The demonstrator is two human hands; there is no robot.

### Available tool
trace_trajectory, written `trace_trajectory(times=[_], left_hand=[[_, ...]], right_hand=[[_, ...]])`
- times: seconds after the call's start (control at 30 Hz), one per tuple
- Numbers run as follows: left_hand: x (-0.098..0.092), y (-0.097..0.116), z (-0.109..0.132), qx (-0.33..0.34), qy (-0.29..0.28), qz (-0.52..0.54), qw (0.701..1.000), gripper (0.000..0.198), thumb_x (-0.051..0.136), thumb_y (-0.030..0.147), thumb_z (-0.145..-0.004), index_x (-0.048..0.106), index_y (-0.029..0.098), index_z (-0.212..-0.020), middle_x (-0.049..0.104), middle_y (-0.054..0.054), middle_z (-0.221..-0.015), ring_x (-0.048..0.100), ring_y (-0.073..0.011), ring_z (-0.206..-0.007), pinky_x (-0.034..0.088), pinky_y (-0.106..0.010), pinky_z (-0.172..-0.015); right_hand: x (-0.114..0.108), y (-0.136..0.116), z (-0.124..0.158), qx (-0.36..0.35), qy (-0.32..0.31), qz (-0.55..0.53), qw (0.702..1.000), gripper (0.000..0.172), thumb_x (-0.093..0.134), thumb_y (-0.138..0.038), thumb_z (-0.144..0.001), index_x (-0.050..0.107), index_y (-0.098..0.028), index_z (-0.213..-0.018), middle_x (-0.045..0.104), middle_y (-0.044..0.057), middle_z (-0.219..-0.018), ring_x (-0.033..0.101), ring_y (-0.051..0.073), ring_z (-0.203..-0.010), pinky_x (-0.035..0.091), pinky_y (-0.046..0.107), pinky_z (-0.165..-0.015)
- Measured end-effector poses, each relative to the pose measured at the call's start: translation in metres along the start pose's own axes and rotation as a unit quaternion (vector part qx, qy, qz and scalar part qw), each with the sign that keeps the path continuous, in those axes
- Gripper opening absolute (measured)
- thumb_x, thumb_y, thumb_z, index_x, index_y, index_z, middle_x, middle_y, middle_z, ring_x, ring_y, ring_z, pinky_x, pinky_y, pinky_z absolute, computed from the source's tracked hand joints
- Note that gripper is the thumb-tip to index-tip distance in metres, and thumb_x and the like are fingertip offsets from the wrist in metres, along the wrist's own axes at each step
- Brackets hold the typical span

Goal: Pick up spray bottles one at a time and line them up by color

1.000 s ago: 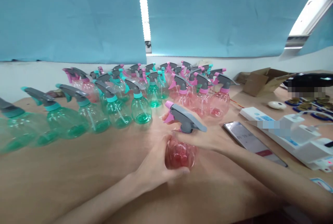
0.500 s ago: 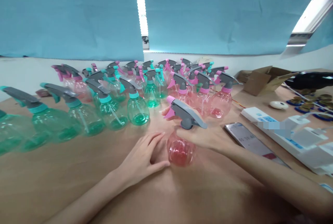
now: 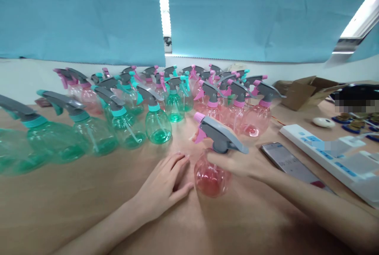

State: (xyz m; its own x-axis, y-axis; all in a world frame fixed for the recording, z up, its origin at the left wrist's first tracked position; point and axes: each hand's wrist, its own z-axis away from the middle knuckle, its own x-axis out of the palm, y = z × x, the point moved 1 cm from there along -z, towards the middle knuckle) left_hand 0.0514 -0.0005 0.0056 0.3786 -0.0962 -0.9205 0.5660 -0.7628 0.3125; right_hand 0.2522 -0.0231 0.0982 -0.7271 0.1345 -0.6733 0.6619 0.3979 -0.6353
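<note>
A pink spray bottle point(image 3: 211, 178) with a grey and pink trigger head stands in front of me, slightly tilted. My right hand point(image 3: 232, 162) is wrapped round its neck from the right, with some fingers hidden behind the head. On the table just left of the bottle rests my left hand point(image 3: 166, 184), fingers stretched out and thumb apart, holding nothing. Its thumb tip lies close to the bottle's side. Beyond the hands stand several green spray bottles point(image 3: 159, 124) on the left and several pink spray bottles point(image 3: 257, 119) on the right.
To the right lie a phone point(image 3: 296, 166) and a white power strip point(image 3: 318, 150) with chargers plugged in. Farther back are a white mouse point(image 3: 323, 122), an open cardboard box point(image 3: 308, 91) and some blue and brown round pieces point(image 3: 353, 124). A blue sheet point(image 3: 97, 18) covers the wall.
The pink bottle and my right hand have come slightly nearer and to the right. My left hand's fingers have drawn a little closer together on the table. The view has shifted slightly.
</note>
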Motion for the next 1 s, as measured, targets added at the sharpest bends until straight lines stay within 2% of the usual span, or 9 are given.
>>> trace_trajectory(times=[0.13,0.23,0.37,0.47,0.67,0.8,1.0], left_hand=[[0.001,-0.001,0.000,0.000,-0.004,-0.002,1.000,0.050,0.051,0.038,-0.093,0.038,0.023,-0.139,0.048,-0.012,-0.137,0.045,-0.0298,-0.126,0.039,-0.047,-0.103],[0.001,-0.001,0.000,0.001,-0.005,-0.002,1.000,0.048,0.049,0.036,-0.094,0.038,0.023,-0.139,0.048,-0.011,-0.137,0.044,-0.0299,-0.126,0.038,-0.048,-0.103],[0.001,-0.001,0.000,-0.005,-0.012,-0.004,1.000,0.046,0.049,0.036,-0.094,0.041,0.021,-0.137,0.048,-0.013,-0.137,0.044,-0.0300,-0.126,0.038,-0.048,-0.103],[0.001,-0.001,0.001,-0.006,-0.007,-0.008,1.000,0.046,0.050,0.037,-0.094,0.042,0.021,-0.136,0.048,-0.012,-0.137,0.044,-0.0297,-0.126,0.038,-0.048,-0.103],[0.000,0.001,0.001,-0.012,-0.013,-0.011,1.000,0.045,0.050,0.037,-0.093,0.044,0.019,-0.135,0.048,-0.013,-0.137,0.044,-0.0297,-0.127,0.038,-0.048,-0.104],[0.001,0.001,0.001,-0.010,-0.020,-0.015,1.000,0.045,0.049,0.038,-0.094,0.045,0.016,-0.134,0.048,-0.014,-0.137,0.043,-0.0300,-0.127,0.038,-0.048,-0.104],[0.001,0.001,0.001,-0.010,-0.013,-0.014,1.000,0.044,0.049,0.039,-0.094,0.045,0.020,-0.134,0.049,-0.013,-0.138,0.044,-0.0298,-0.127,0.038,-0.048,-0.104]], right_hand=[[0.001,0.002,0.002,-0.022,0.008,-0.078,0.997,0.025,0.047,-0.015,-0.061,0.027,-0.023,-0.049,0.027,-0.009,-0.041,0.027,0.006,-0.036,0.031,0.020,-0.036],[0.002,0.005,0.004,-0.031,0.022,-0.114,0.993,0.016,0.049,-0.021,-0.062,0.034,-0.025,-0.055,0.027,-0.009,-0.043,0.036,0.009,-0.039,0.039,0.022,-0.039],[0.002,0.004,0.001,-0.008,0.012,-0.134,0.991,0.006,0.049,-0.022,-0.062,0.047,-0.027,-0.066,0.046,-0.005,-0.053,0.052,0.014,-0.050,0.050,0.027,-0.049],[0.003,0.002,-0.004,-0.006,0.004,-0.162,0.987,0.019,0.045,-0.018,-0.059,0.054,-0.026,-0.073,0.060,-0.002,-0.069,0.064,0.017,-0.068,0.055,0.031,-0.063],[0.009,0.007,-0.008,-0.017,0.005,-0.173,0.985,0.021,0.046,-0.016,-0.064,0.057,-0.025,-0.080,0.067,0.001,-0.085,0.068,0.019,-0.080,0.056,0.031,-0.068],[0.012,0.013,-0.007,-0.018,0.002,-0.174,0.985,0.025,0.046,-0.017,-0.066,0.059,-0.025,-0.085,0.067,0.001,-0.083,0.068,0.017,-0.073,0.055,0.029,-0.061],[0.012,0.013,-0.006,0.008,0.020,-0.155,0.988,0.008,0.055,-0.027,-0.069,0.056,-0.025,-0.076,0.066,0.000,-0.075,0.065,0.016,-0.061,0.055,0.028,-0.053]])
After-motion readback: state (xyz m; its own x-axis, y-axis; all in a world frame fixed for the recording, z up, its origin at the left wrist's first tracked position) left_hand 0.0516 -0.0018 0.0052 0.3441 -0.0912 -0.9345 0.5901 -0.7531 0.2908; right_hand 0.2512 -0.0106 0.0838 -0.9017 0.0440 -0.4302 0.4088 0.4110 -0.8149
